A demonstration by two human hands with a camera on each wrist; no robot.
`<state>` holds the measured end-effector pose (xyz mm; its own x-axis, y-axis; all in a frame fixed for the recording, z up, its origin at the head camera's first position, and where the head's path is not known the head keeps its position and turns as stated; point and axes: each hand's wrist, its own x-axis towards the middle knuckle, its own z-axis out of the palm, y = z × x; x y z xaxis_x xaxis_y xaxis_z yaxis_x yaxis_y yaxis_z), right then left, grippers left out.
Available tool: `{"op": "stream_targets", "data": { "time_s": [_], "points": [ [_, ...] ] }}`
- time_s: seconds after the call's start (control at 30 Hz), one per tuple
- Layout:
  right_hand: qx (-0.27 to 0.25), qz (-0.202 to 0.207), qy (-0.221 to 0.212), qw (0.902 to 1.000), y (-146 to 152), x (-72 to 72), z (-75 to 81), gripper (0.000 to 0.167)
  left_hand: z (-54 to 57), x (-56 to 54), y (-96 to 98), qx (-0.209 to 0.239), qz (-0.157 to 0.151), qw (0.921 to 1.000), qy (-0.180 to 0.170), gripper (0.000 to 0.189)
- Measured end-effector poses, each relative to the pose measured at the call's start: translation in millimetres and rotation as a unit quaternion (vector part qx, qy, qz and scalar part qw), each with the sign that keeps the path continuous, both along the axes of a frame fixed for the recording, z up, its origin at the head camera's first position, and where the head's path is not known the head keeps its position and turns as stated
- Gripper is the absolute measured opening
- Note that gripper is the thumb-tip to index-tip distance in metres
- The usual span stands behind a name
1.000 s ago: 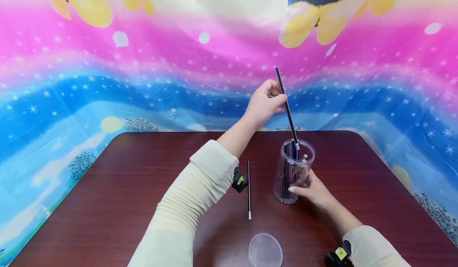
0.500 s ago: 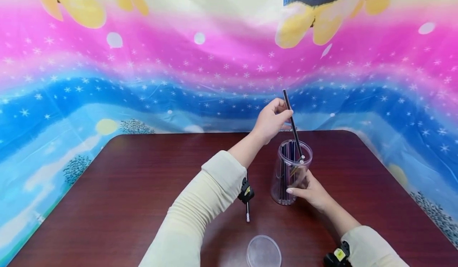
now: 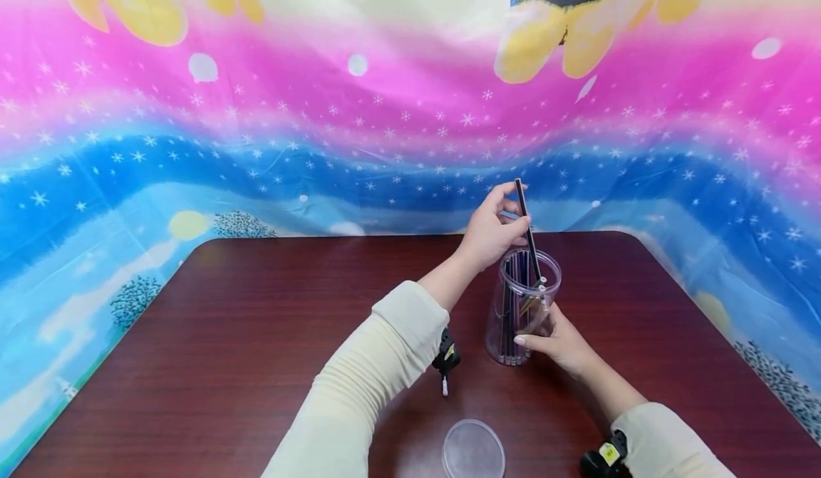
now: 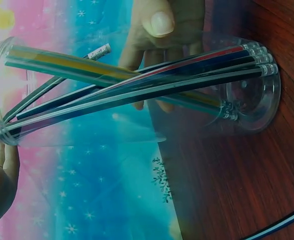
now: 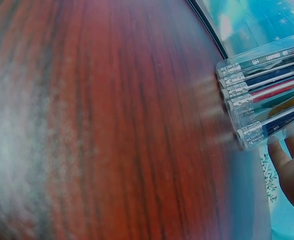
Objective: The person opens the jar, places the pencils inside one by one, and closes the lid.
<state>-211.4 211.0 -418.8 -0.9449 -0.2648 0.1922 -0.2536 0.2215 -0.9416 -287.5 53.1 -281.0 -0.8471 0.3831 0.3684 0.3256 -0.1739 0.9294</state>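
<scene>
My left hand (image 3: 490, 234) pinches a dark pencil (image 3: 534, 253) near its upper end. That pencil slants down through the mouth of a clear plastic jar (image 3: 494, 337); in the left wrist view its metal-banded end (image 4: 99, 51) is inside, above the bottom. Several pencils in dark, red, green and yellow lean within the jar, their banded ends (image 5: 251, 134) at its base. My right hand (image 3: 566, 344) grips the jar's lower right side, thumb in front, and the jar stands upright on the table. The right fingers behind it show through the plastic in the left wrist view.
A round clear lid (image 3: 474, 451) lies near the table's front edge. Another pencil (image 3: 445, 387) lies left of the jar, mostly hidden behind the left wrist camera (image 3: 447, 353). The dark red-brown table (image 3: 288, 307) ends at a printed cloth backdrop (image 3: 385, 136).
My left hand has come down and slightly right, lowering the pencil from the jar's rim to inside it. The right hand still holds the jar in place.
</scene>
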Motion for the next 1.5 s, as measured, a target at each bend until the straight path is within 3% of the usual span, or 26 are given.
{"op": "stream_targets", "data": {
  "time_s": [0.13,0.27,0.37,0.63,0.83,1.27,1.43,1.5],
  "points": [
    [0.007,-0.004,-0.008,0.9999,0.3,0.0,0.4,0.075,2.6,4.8,-0.6,-0.007,0.009,0.9999,0.013,0.062],
    [0.012,-0.006,-0.016,0.9998,0.9,0.0,0.2,0.076,9.6,13.6,-4.3,-0.005,0.010,0.9998,0.017,0.065],
    [0.008,-0.004,-0.017,0.9998,1.2,-0.3,0.1,0.076,11.3,15.7,-5.6,-0.011,0.011,0.9996,0.022,0.063],
    [-0.004,-0.003,-0.015,0.9999,-1.0,0.1,0.9,0.070,-4.1,-0.6,2.7,-0.033,0.028,0.9984,0.037,0.054],
    [-0.006,-0.009,-0.011,0.9999,-1.9,0.2,-0.4,0.068,-9.3,-3.1,7.3,-0.049,0.033,0.9975,0.040,0.042],
    [0.001,-0.016,-0.020,0.9997,-0.3,-1.2,-0.3,0.071,-14.6,-2.6,9.1,-0.054,0.045,0.9958,0.059,0.014],
    [-0.009,-0.013,-0.015,0.9998,-0.6,-1.5,-1.1,0.070,-14.4,-0.7,7.7,-0.043,0.044,0.9969,0.050,0.013],
    [-0.015,-0.010,-0.011,0.9998,-0.8,-1.5,-2.0,0.069,-9.8,5.2,5.2,-0.043,0.052,0.9964,0.051,0.013]
  ]
}}
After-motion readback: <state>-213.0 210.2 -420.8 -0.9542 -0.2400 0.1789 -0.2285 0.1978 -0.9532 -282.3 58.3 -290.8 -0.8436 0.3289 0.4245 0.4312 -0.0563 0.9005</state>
